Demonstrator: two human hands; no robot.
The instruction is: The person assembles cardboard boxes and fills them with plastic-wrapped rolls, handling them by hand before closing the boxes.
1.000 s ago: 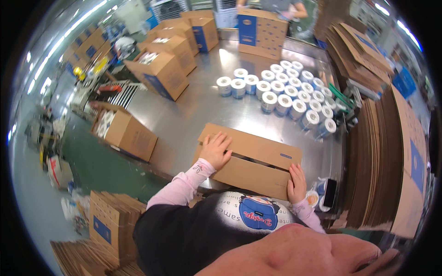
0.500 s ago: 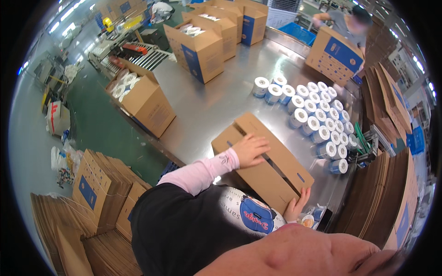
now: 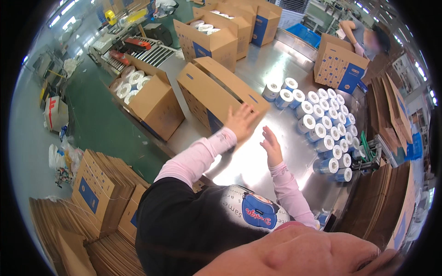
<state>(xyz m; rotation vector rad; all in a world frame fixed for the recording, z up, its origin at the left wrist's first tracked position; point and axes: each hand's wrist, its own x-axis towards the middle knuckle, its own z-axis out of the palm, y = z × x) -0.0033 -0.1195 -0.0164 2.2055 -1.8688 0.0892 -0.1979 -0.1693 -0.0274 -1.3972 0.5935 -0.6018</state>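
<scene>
A brown cardboard box (image 3: 202,94) with its top flaps folded nearly together, a dark slit between them, stands on the metal table (image 3: 251,158). My left hand (image 3: 240,123) lies against its near end, fingers spread. To the right of the box, my right hand (image 3: 271,146) is raised above the table with fingers apart, holding nothing. Right of my hands stand several rows of white-topped rolls (image 3: 324,122) in blue wrapping.
An open carton (image 3: 154,101) full of rolls stands at the left edge, and more filled cartons (image 3: 221,43) stand beyond. A co-worker (image 3: 361,39) handles another carton (image 3: 338,64) at far right. Flattened cardboard stacks (image 3: 99,193) lie at left and right (image 3: 373,193).
The box has moved away from me and to the left, beside the filled cartons. My right hand has come off it. The co-worker's carton has turned, and the co-worker leans lower over it.
</scene>
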